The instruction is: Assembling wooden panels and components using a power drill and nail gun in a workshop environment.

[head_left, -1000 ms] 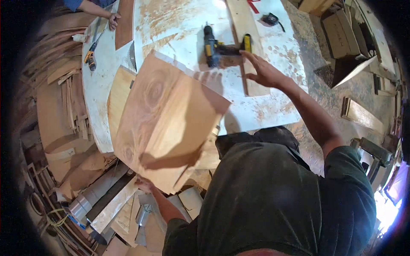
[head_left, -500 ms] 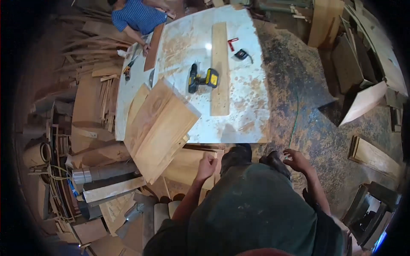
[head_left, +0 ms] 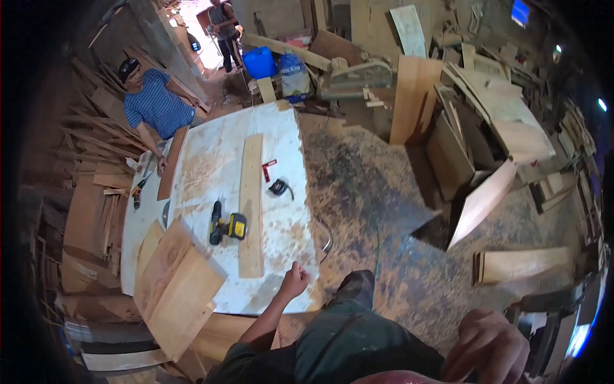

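Note:
My left hand [head_left: 295,280] is held loosely closed over the near right corner of the white work table [head_left: 281,249], with nothing visible in it. My right hand [head_left: 492,339] is raised close at the lower right, blurred, its fingers too smeared to read. On the table lie a yellow and black cordless drill [head_left: 225,224], a long pale board [head_left: 251,211], a red square [head_left: 268,170] and a black tape measure [head_left: 279,187]. Wide wooden panels [head_left: 182,275] rest over the table's near left corner.
Across the table a person in a striped shirt [head_left: 157,105] touches a reddish board [head_left: 173,163]. Another person [head_left: 224,29] stands by the bright doorway. Leaning panels [head_left: 483,198] and stacked boards [head_left: 524,265] stand at the right. A green cord [head_left: 377,243] crosses the sawdust-covered floor.
My view has swung up and to the right, bringing in the doorway and far wall. My left hand has moved up over the table corner; my right has come up closer to me.

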The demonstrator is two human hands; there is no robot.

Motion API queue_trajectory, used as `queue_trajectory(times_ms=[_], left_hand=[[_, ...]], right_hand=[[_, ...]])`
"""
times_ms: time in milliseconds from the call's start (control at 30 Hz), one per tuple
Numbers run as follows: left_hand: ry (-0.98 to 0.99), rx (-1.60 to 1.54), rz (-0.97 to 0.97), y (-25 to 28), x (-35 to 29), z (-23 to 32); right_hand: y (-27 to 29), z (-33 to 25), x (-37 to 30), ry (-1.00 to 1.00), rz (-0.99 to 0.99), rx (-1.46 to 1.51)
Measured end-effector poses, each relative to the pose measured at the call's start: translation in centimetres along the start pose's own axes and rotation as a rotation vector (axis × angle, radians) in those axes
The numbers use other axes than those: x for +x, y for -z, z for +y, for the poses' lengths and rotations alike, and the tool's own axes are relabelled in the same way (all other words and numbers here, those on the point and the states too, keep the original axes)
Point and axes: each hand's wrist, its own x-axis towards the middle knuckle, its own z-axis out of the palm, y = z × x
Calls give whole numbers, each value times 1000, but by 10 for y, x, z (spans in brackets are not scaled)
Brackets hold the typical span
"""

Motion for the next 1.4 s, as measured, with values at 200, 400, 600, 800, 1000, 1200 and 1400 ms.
queue_trajectory(times_ms=[200,400,600,800,1000,1200,1400], left_hand=[[91,-80,28,-47,61,4],[179,-498,345,-16,192,52],[-374,-891,169,154,280,307],[-1254,-1078,215,195,367,455],[-1185,-815,95,240,520,447],[-1091,-584,-103,318,657,389],[385,-988,560,267,747,218]], right_hand=[[108,-5,19,-117,-1,153],[224,59,-19,-46,235,-220],[346,138,-65,-714,735,-168],[496,220,-77,-986,615,-150],[683,324,-40,-1075,347,-364],[879,440,30,-1084,196,-222],[1040,607,203,-864,-159,-705]])
